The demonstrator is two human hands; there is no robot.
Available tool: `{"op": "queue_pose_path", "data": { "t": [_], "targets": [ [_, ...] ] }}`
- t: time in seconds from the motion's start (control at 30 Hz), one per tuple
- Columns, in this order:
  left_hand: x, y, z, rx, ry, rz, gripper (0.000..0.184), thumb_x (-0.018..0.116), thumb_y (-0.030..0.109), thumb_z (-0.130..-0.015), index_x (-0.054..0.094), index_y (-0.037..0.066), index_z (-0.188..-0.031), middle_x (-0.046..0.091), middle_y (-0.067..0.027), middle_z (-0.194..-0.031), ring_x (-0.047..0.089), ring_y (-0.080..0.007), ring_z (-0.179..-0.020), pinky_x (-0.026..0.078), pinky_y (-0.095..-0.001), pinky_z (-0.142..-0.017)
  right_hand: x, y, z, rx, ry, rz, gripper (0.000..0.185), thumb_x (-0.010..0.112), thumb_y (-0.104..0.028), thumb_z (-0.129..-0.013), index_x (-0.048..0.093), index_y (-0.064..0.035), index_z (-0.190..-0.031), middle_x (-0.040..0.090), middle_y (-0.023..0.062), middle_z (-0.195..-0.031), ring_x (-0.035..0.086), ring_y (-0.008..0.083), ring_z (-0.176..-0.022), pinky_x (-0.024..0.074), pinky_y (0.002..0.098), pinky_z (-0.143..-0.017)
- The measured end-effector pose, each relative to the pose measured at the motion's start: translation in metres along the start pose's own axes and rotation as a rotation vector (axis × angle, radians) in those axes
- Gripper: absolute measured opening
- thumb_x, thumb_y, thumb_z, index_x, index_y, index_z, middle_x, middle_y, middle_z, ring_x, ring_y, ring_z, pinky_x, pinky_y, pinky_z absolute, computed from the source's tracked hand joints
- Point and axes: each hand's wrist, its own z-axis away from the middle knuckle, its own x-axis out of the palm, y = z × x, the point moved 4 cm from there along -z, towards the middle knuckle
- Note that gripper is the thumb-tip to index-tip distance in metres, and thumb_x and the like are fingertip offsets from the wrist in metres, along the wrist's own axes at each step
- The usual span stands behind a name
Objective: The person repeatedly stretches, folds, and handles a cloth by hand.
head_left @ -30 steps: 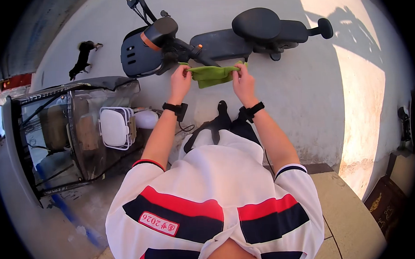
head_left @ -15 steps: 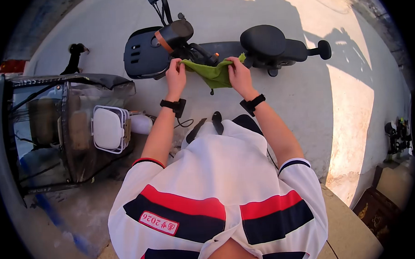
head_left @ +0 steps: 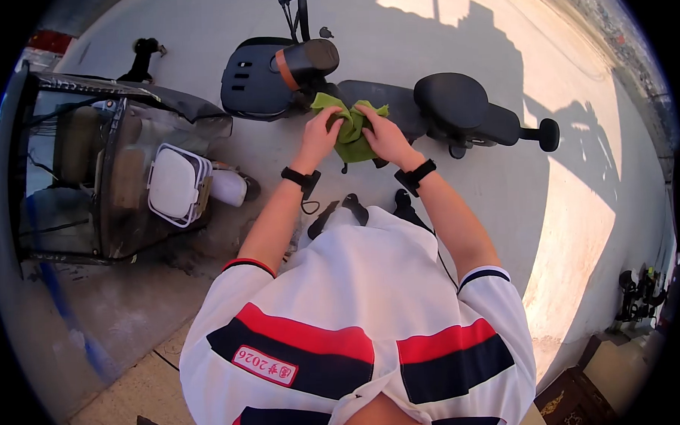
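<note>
A green cloth (head_left: 352, 141) is bunched and hangs in folds between my two hands, in front of my body. My left hand (head_left: 322, 138) pinches its left side, and my right hand (head_left: 386, 138) grips its right side; the fingers of both are close together. Just beyond the cloth stands a dark electric scooter, with its round seat (head_left: 451, 101) to the right of my right hand and its front body (head_left: 260, 79) to the left of my left hand. The part of the scooter behind the cloth is hidden.
To the left is a framed vehicle cover (head_left: 108, 176) with clear panels, beside a white folding seat (head_left: 176, 184). A dark animal (head_left: 141, 60) stands at the upper left. A dark carved wooden piece (head_left: 575, 403) sits at the lower right, and sunlight crosses the pale floor (head_left: 504, 199).
My hands have come closer together, and the cloth that was stretched between them is now bunched. The view has shifted, so the scooter appears lower and farther right than half a second ago.
</note>
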Motion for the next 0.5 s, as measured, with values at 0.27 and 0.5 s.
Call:
{"op": "queue_pose_path", "data": {
  "t": [0.27,0.5],
  "targets": [
    [0.019,0.014,0.023,-0.132,0.079,-0.088,0.025,0.069,0.011,-0.092,0.065,0.005,-0.116,0.072,-0.0178,-0.101,0.071,-0.0337,-0.083,0.054,-0.0368,-0.072,-0.001,0.023,-0.011,0.035,-0.14,-0.117,0.058,0.061,-0.01,-0.09,0.042,-0.0074,-0.144,0.066,0.0278,-0.113,0.063,0.0449,-0.105,0.0517,0.0477,-0.089],
    [0.024,0.026,0.047,-0.21,0.147,-0.213,0.034,0.069,0.013,-0.092,0.062,0.006,-0.125,0.073,-0.0166,-0.099,0.07,-0.0304,-0.072,0.053,-0.0355,-0.066,-0.006,0.012,-0.018,-0.258,-0.161,0.021,0.056,0.059,-0.003,-0.086,0.049,-0.0094,-0.14,0.068,0.0209,-0.108,0.062,0.0402,-0.104,0.0513,0.0459,-0.09]
  ]
}}
